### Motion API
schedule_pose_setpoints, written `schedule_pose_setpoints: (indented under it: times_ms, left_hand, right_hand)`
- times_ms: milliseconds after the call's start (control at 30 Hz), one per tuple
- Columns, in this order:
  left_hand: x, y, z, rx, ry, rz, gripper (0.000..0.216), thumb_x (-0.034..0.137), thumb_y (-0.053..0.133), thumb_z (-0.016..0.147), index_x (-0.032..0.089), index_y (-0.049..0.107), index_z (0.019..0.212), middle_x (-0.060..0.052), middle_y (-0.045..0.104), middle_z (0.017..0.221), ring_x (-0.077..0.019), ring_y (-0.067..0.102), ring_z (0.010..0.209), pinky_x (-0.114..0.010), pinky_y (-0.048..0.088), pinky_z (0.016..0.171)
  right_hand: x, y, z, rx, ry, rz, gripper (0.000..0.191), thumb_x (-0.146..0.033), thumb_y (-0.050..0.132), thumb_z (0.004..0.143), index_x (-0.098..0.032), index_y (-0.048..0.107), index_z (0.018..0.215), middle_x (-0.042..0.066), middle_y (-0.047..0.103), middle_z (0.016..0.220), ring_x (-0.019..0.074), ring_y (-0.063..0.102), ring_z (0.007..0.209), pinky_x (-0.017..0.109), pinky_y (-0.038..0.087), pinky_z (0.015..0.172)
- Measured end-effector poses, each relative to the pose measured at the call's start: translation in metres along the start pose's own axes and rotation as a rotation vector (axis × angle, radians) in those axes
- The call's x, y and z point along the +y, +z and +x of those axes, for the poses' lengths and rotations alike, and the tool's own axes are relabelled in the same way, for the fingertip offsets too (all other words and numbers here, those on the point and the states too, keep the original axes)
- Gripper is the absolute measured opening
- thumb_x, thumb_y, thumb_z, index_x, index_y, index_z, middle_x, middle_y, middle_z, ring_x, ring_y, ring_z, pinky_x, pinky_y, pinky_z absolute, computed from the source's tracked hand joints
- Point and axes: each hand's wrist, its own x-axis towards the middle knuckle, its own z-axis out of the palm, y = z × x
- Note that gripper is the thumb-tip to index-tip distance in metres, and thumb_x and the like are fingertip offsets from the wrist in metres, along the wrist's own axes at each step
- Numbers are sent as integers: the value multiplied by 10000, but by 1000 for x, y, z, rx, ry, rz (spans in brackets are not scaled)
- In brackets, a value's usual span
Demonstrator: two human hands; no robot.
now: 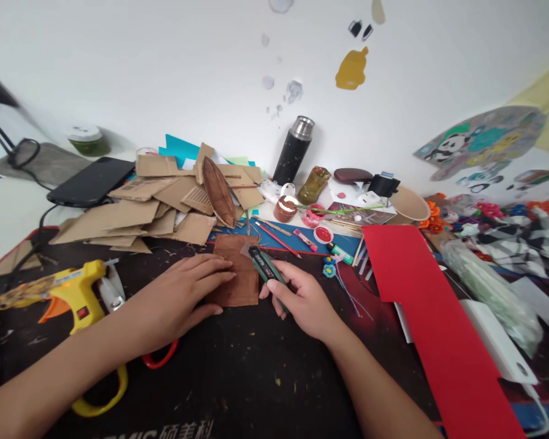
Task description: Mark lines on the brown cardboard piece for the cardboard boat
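Note:
My right hand (299, 294) is closed round a dark green utility knife (269, 268). Its blade points away to the upper left, over a brown-painted piece of cardboard (243, 286) lying flat on the black mat. Whether the blade touches the cardboard I cannot tell. My left hand (190, 286) rests with fingers stretched out, their tips on the left part of that cardboard. Just beyond it, a brown leaf-shaped cardboard piece (218, 192) leans on a pile of cut cardboard.
A yellow glue gun (80, 294) and scissors (101, 396) lie left, partly under my left forearm. Cardboard scraps (119, 213) pile up behind. A black thermos (294, 152), paint pots (285, 208) and pencils (279, 239) stand or lie farther back. Red card (432, 329) covers the right side.

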Motion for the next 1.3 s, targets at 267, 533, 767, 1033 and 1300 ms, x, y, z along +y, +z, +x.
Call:
schedule_pose_setpoints:
  times_ms: [267,533,767,1033,1300]
  left_hand:
    - [-4,-11,1,52,-30,-25,455,579,624,1163,282,776,1472,-120,841,1445,-337,785,1347,-539,622,1213]
    - [-11,-12,-11,50,-117,-49,470,627,563,1157,290,849,1317,-112,884,1290,-338,834,1184,-526,669,1102]
    - [-9,-9,-16,31,-67,-46,340,453,632,1145,284,830,1364,-110,858,1345,-319,807,1235,-495,643,1135]
    - [-6,4,-20,55,-62,13,373,501,660,1135,288,816,1398,-123,839,1334,-349,790,1239,-533,637,1108]
    - [10,0,-28,139,-73,81,380,514,582,1184,251,786,1367,-131,816,1349,-336,776,1211,-503,609,1072]
  right_hand:
    - [-15,-10,2,232,-58,-743,363,-325,779,1064,-278,794,1423,97,872,1390,330,828,1277,457,610,1116]
    - [-46,-13,16,145,256,-1209,421,-410,744,1137,-225,742,1515,176,884,1317,396,848,1232,478,625,1039]
    - [-53,-5,22,99,300,-1308,378,-413,708,1150,-164,729,1433,209,884,1203,378,865,1117,443,620,923]
    - [-60,-10,12,7,282,-1302,291,-450,737,1138,-197,762,1278,162,892,1166,345,856,1087,369,551,836]
    - [-66,0,0,-88,205,-1316,178,-389,744,1122,-224,764,1185,109,897,1065,310,855,969,338,454,739]
